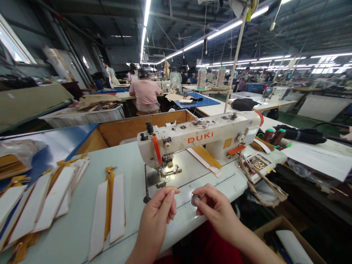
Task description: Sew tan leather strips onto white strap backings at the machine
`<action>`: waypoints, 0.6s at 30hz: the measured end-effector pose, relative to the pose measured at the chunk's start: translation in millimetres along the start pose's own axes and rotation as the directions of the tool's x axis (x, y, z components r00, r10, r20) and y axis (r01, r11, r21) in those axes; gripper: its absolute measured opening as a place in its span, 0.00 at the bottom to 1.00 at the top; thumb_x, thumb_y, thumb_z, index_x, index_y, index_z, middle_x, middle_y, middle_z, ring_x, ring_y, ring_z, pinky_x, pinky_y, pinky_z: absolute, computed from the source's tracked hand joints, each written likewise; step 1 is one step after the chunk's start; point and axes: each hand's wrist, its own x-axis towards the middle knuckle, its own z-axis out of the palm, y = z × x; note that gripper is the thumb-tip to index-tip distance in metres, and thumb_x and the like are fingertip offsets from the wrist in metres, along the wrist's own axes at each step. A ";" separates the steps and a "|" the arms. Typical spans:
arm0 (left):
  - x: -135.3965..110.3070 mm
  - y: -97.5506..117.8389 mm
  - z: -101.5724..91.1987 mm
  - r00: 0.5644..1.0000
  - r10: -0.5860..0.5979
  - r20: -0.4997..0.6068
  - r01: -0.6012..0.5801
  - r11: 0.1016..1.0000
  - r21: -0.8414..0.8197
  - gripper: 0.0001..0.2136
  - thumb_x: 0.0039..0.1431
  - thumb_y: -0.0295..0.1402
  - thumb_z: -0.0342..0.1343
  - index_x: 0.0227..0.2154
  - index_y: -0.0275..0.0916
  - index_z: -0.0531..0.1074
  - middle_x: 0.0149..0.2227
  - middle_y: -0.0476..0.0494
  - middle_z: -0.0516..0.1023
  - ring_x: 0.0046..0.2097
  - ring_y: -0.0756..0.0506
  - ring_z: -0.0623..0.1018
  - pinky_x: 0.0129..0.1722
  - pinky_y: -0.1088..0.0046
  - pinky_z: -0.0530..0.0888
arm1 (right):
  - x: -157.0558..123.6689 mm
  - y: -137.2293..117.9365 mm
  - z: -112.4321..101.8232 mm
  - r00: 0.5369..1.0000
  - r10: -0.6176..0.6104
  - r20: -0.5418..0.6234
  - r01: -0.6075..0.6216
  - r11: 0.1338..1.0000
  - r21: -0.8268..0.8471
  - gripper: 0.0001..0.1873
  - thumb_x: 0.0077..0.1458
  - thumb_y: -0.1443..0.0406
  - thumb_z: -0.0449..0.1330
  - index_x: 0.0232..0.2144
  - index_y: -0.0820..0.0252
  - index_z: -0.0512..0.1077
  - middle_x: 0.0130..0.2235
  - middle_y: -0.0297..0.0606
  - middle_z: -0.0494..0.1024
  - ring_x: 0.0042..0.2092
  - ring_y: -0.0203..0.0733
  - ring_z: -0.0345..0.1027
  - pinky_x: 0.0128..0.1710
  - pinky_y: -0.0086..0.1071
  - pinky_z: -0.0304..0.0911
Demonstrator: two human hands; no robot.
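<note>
- Your right hand [216, 203] is pinching a small round metal part [195, 200]
- Just left of it, your left hand [161, 207] is pressing fingertip to thumb, contents unclear

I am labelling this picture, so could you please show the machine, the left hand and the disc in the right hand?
Machine [200, 138]: head view, on the lettering.
Left hand [160, 207]: head view, near the thumb's base.
Disc [195, 200]: head view, on its visible face.
</note>
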 end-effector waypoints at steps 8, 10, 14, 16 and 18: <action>6.0 10.0 6.9 0.942 -0.277 0.191 0.336 0.782 -0.525 0.12 0.43 0.38 0.69 0.27 0.38 0.75 0.42 0.39 0.80 0.39 0.45 0.78 0.36 0.72 0.73 | -4.5 -2.3 5.4 0.986 0.132 0.100 -0.150 0.968 0.202 0.16 0.54 0.54 0.63 0.37 0.59 0.68 0.23 0.30 0.73 0.27 0.35 0.69 0.30 0.28 0.62; 7.1 9.9 6.1 0.925 -0.303 0.230 0.380 0.727 -0.572 0.13 0.41 0.37 0.70 0.28 0.38 0.75 0.37 0.39 0.81 0.40 0.44 0.79 0.39 0.70 0.74 | -5.2 -2.8 6.8 0.983 0.135 0.127 -0.162 0.960 0.230 0.17 0.53 0.53 0.63 0.36 0.59 0.67 0.24 0.31 0.75 0.28 0.34 0.69 0.31 0.28 0.63; 9.8 7.2 3.6 0.921 -0.297 0.252 0.389 0.684 -0.616 0.14 0.39 0.35 0.72 0.27 0.37 0.74 0.30 0.45 0.81 0.39 0.43 0.80 0.46 0.67 0.74 | -7.2 -1.0 7.9 0.980 0.117 0.160 -0.159 0.947 0.278 0.18 0.54 0.53 0.63 0.36 0.60 0.67 0.25 0.32 0.75 0.29 0.33 0.69 0.32 0.27 0.62; 11.5 6.0 3.0 0.919 -0.305 0.251 0.394 0.675 -0.624 0.14 0.38 0.33 0.72 0.27 0.37 0.74 0.28 0.48 0.80 0.37 0.44 0.81 0.44 0.69 0.74 | -8.1 1.1 8.2 0.979 0.114 0.169 -0.159 0.945 0.286 0.17 0.54 0.53 0.63 0.36 0.60 0.67 0.25 0.32 0.75 0.28 0.32 0.68 0.31 0.26 0.61; 13.4 5.5 3.0 0.921 -0.305 0.240 0.387 0.673 -0.630 0.13 0.38 0.32 0.72 0.26 0.36 0.74 0.27 0.50 0.79 0.34 0.46 0.80 0.42 0.71 0.75 | -8.7 3.2 8.7 0.980 0.111 0.167 -0.156 0.945 0.286 0.17 0.54 0.53 0.63 0.36 0.61 0.68 0.24 0.31 0.74 0.28 0.31 0.67 0.30 0.26 0.59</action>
